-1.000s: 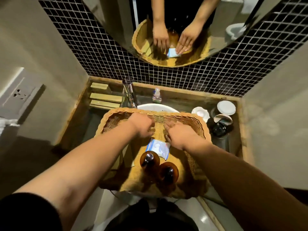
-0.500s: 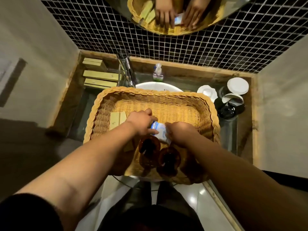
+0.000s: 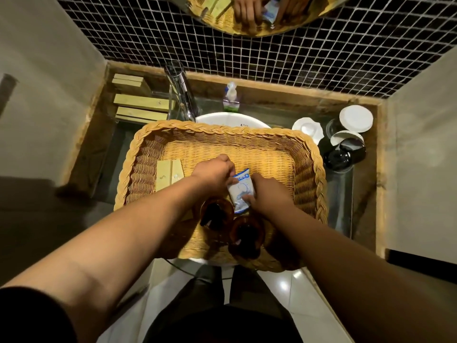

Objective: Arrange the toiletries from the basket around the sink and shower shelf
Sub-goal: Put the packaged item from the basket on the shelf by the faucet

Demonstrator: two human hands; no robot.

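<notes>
Amber bottles (image 3: 243, 237) stand at the wicker basket's (image 3: 222, 128) near edge. Above them, left hand (image 3: 214, 173) and right hand (image 3: 268, 193) both pinch a white-blue sachet (image 3: 241, 190). Beyond, the sink (image 3: 230, 119) rim shows.

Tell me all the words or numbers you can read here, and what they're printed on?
Small white and blue packet, held by both hands over the woven wicker basket: blue print, too blurred to read.
White round sink basin: small dark mark on the rim, too small to read.
Small clear pump bottle: green label, unreadable.
Nothing else shows text.
</notes>
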